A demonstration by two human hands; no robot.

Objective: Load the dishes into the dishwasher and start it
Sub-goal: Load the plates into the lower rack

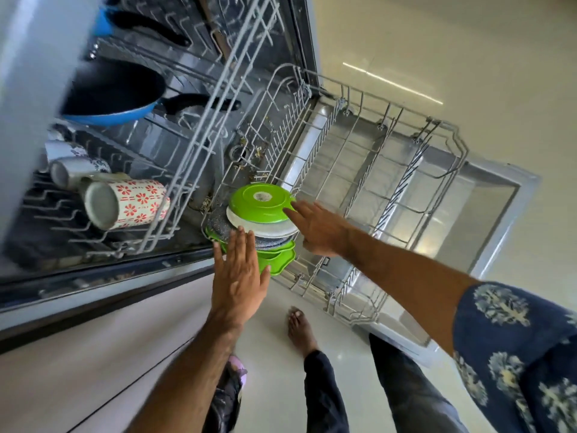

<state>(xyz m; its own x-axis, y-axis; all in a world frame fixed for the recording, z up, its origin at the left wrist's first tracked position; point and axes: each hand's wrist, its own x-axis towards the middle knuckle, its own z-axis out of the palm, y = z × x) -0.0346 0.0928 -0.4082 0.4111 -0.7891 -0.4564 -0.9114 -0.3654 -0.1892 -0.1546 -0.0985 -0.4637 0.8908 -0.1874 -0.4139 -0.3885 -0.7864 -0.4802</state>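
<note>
- Nearest the camera, the right forearm in a blue flower-print sleeve [515,348] reaches in from the right; a bare foot [300,328] stands on the floor below.
- Right hand [315,229]: fingers extended, with the fingertips at the right edge of the upturned green bowl [259,203]. Whether they press on the rim or only brush it cannot be told; nothing is clasped in this grip.
- Left hand [239,276]: flat and open, fingers straight and together, its tips against the near side of the stack, about level with the speckled grey plate [218,225]. It holds nothing either.
- The stack sits at the near left corner of the pulled-out lower rack [406,170]: green bowl on top, a white plate [265,228] under it, then the grey plate, then green trays [278,254] at the bottom. All lie flat rather than standing in the tines.
- The relation that matters: the stack lies between the two hands, left hand on its near side, right hand on its far-right side, both about equally close. The top bowl is nearest the right fingertips.
- Judgement: the stacked dishes need separating and standing upright between the tines across the mostly unfilled rack to the right.
- Above left, the upper rack [199,126] holds a blue frying pan [115,95] and a flowered mug [128,203] on its side.
</note>
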